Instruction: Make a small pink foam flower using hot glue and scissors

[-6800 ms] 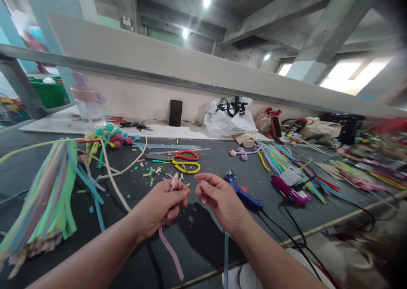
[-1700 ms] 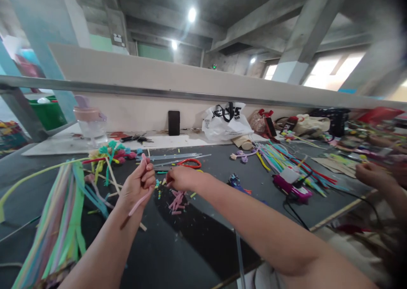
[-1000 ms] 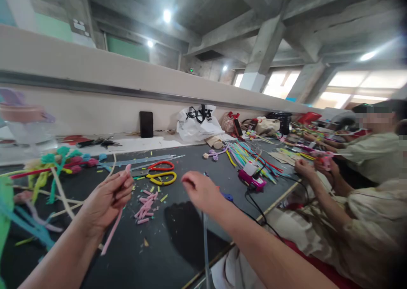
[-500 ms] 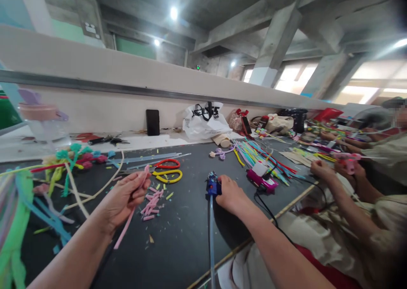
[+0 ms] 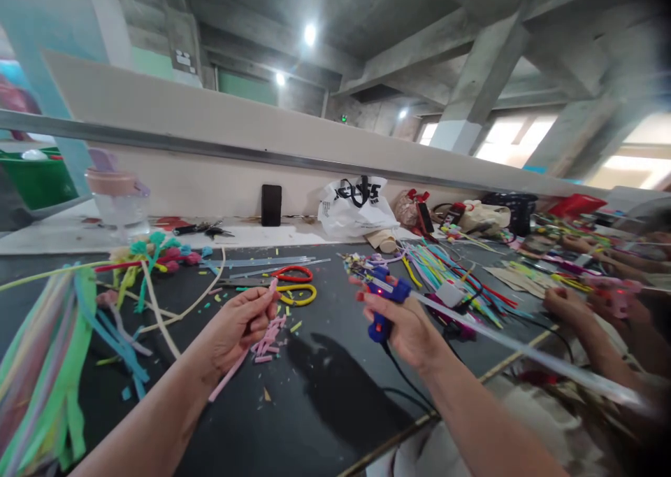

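Note:
My left hand (image 5: 237, 326) is closed around a pink pipe cleaner (image 5: 228, 378), whose top pokes up beside my fingers and whose tail hangs below the palm. My right hand (image 5: 406, 326) grips a blue glue gun (image 5: 385, 296) lifted above the dark table (image 5: 293, 421), with a long clear glue stick (image 5: 524, 354) trailing from its back toward the right. A small heap of cut pink pieces (image 5: 267, 340) lies on the table between my hands.
Red scissors (image 5: 291, 274) and yellow scissors (image 5: 300, 294) lie behind the heap. Bundles of coloured strips (image 5: 47, 365) fill the left side. A white bag (image 5: 356, 208), a phone (image 5: 271, 205) and a cup (image 5: 116, 196) stand by the wall. Another person's hands (image 5: 569, 302) work at right.
My right hand reached to the glue gun on the table, took hold of it and has lifted it up. My left hand keeps the pink pipe cleaner.

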A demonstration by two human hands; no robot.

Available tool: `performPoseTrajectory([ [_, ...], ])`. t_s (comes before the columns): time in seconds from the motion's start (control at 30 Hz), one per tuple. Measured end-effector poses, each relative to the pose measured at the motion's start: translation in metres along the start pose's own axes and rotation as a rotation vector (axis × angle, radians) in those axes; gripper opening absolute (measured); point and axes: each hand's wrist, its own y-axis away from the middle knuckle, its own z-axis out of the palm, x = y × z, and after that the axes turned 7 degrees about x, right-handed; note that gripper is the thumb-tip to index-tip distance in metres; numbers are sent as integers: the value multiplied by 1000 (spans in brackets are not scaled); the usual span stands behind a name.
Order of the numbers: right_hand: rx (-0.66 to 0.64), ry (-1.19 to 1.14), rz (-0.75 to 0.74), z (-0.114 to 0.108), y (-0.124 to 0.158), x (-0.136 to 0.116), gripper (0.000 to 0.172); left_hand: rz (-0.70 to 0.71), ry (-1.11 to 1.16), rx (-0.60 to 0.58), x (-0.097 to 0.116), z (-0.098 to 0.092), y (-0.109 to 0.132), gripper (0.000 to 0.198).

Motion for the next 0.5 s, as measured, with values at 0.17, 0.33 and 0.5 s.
performPoseTrajectory([
  [0.17, -204, -241, 166, 25, 29, -2, 24, -20, -13, -15, -5, 6, 2, 18],
  [0.33, -290, -120, 128, 27, 42, 10, 30, -56, -54, -20, -12, 8, 3, 18],
  [0.5, -177, 82, 120, 24, 44, 14, 37, -108, -85, -18, -18, 13, 3, 19],
])
